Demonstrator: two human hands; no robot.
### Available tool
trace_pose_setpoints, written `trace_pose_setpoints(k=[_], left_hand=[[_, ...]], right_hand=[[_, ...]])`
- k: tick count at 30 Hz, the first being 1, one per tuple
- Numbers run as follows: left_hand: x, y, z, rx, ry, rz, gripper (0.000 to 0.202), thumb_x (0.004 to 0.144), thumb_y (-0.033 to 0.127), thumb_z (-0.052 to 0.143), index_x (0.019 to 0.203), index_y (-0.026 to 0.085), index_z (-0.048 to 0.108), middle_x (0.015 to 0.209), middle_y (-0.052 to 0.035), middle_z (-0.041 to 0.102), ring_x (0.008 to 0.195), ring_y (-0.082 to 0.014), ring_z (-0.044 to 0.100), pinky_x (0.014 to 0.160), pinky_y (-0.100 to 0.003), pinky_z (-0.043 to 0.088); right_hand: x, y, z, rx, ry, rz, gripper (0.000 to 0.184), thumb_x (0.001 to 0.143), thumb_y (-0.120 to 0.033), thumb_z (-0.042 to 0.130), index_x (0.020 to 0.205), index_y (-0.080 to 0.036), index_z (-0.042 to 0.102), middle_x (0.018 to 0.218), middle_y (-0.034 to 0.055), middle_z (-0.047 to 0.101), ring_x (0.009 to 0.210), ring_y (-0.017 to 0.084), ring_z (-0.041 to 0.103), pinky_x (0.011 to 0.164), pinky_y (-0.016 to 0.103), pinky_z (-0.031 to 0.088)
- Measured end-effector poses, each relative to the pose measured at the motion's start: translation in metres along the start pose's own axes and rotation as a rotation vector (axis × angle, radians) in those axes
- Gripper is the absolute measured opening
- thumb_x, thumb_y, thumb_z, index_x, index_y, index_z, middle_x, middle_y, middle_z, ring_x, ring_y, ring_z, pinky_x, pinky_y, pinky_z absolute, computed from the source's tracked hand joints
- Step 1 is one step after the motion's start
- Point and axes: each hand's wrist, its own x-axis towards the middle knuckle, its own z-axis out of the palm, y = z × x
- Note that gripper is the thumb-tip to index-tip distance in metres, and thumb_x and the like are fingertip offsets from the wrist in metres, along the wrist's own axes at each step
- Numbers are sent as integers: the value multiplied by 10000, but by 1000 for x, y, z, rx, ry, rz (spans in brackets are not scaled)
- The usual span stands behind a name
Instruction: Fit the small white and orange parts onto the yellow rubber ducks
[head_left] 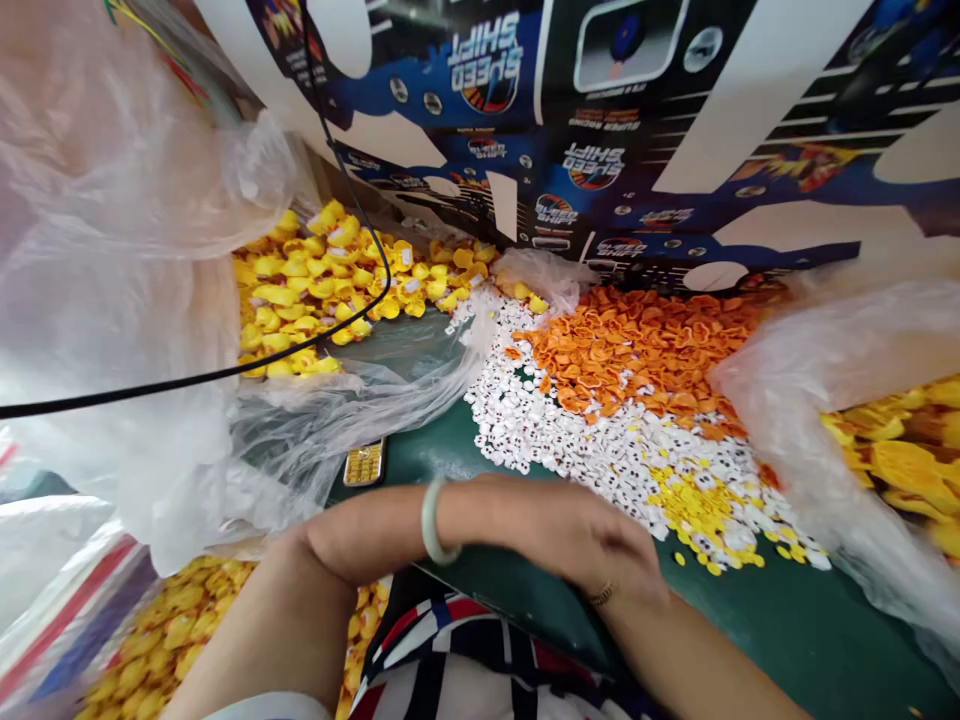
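Observation:
My left hand (544, 525) reaches across from the left, a pale green bangle (433, 522) around its wrist. It lies over my right hand (634, 575), which comes in from the lower right beside a thin gold band (602, 594). The two overlap at the table's near edge, and their fingers are blurred or hidden. No held object shows. Just beyond them spread small white pieces with dark dots (555, 435), like eyes, and small yellow discs (694, 505). Behind these sits a heap of orange pieces, like bills (637, 345).
Yellow duck-like shells (300, 285) are piled at the back left. More yellow parts (911, 465) lie in clear plastic at right. A black cable (187, 380) crosses the left side. A phone-like device (364, 464) rests on the green table (442, 445). Printed cardboard (600, 160) stands behind.

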Motion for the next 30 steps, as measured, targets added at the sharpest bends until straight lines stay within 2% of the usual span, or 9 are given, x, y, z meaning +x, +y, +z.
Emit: trace_pose_setpoints(k=[3,6,8,11,15,19,22,27,30], left_hand=[[-12,1,-95,263,655,-36,280,950,407,520,1048,196,676,1014,-59,702,915,-173,647,844,-304,510],[-23,-19,-181,769,1165,-227,306,941,260,498,1201,167,630,1213,-136,633,1156,-273,556,1010,-433,429],[-34,-37,-222,1024,1240,-459,445,882,189,543,1322,130,564,1391,-187,519,1327,-344,415,1092,-485,344],[-54,-63,-256,1208,1110,-752,538,842,147,535,1377,95,524,1529,-225,361,1397,-415,292,1103,-553,281],[-69,-78,-268,1263,1065,-866,463,811,117,519,1261,35,586,1438,-272,420,1298,-430,376,1027,-538,350],[-76,-69,-262,1115,1102,-893,487,708,167,655,1166,7,613,1378,-281,431,1276,-430,384,1029,-487,374],[-90,-55,-251,953,1034,-891,440,614,243,756,1003,58,665,1264,-213,537,1169,-368,508,985,-407,431],[-126,-39,-220,771,1018,-878,368,602,373,790,851,143,650,813,-64,663,801,-257,648,734,-333,520],[-140,-39,-198,765,1120,-826,269,685,332,723,865,157,624,1078,-107,680,1027,-280,645,868,-366,512]], right_hand=[[-2,-1,2,3,3,-6,186,951,-267,565,1036,-241,729,857,2,737,749,159,698,579,225,561],[-2,-3,2,-4,-11,-35,186,948,-235,548,1030,-216,713,852,2,719,698,113,666,633,211,538],[-2,-4,1,-4,-12,-53,193,950,-243,537,1027,-211,711,855,8,716,699,110,655,662,220,530],[-1,-5,-1,-5,-10,-63,200,951,-257,530,1022,-212,711,839,9,708,701,116,647,686,233,523],[0,-3,-2,24,-7,-51,200,951,-277,532,1021,-217,710,856,9,708,704,116,647,683,232,516],[-2,-1,0,45,2,-43,198,948,-281,536,1017,-220,711,839,7,703,699,119,643,681,234,510],[-2,-1,0,51,0,-31,193,942,-286,543,1009,-223,713,835,6,701,698,120,636,673,235,504],[-3,-3,0,68,-44,28,211,950,-310,526,1005,-215,706,817,3,682,661,109,615,634,229,488],[-4,-1,2,129,-60,116,206,945,-326,529,1012,-219,691,793,-3,658,607,99,588,555,218,469]])
